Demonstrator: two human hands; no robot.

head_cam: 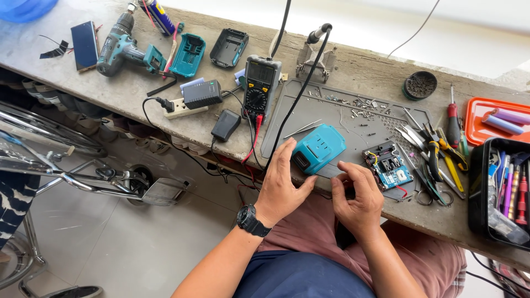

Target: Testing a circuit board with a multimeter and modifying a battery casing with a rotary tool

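**Mia:** What are the person's hands doing?

**Ben:** The left hand [281,185] rests on the edge of the grey mat [331,118]. Its fingers are straight and loose, and their tips touch the near side of the teal plastic case [319,148]. It is not gripping the case, just touching it.

**Mia:** And the other one?

**Ben:** The right hand [358,196] is just beside the case, on its right. Its fingers are curled in, with the thumb close to the fingertips. It may be pinching something tiny, but that cannot be seen.

**Mia:** Where is the teal case?

**Ben:** It lies on the mat, near the front edge of the bench [353,66], between the two hands. A black wire [298,99] crosses the mat and runs down next to it.

**Mia:** What else is close?

**Ben:** A small circuit board [388,165] sits on the mat, just to the right of the right hand. Past it are pliers and cutters [436,149] in a heap. A meter [259,85] with a dial stands to the left of the mat. Far to the left lies a teal drill [124,47]. A black tray of tools [505,187] sits at the right end, with an orange tray [494,118] behind it.

**Mia:** Is the person wearing anything?

**Ben:** A black watch [251,219] on the left wrist.
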